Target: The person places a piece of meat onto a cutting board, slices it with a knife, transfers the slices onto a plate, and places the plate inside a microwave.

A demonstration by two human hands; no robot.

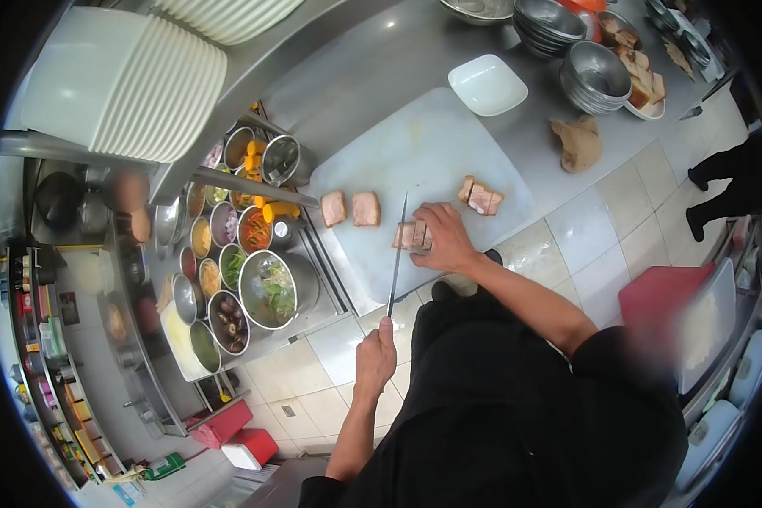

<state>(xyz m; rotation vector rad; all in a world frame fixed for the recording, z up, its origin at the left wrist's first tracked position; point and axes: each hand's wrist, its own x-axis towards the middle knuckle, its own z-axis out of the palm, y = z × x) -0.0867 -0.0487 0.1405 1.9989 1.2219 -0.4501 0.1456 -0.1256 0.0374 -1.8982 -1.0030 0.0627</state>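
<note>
My left hand is closed around the handle of a long kitchen knife. Its blade crosses a block of pork belly on the white cutting board. My right hand presses its fingers and thumb around that pork, just right of the blade. Cut lines show in the block; how deep they go I cannot tell. Two more pork belly blocks lie left of the knife. To the right, a cut portion of pork belly sits near the board's edge.
Metal containers of vegetables stand left of the board. Beyond it are a white square bowl, stacked metal bowls and a crumpled brown cloth. Stacked white plates occupy the upper-left shelf. Another person's legs show at right.
</note>
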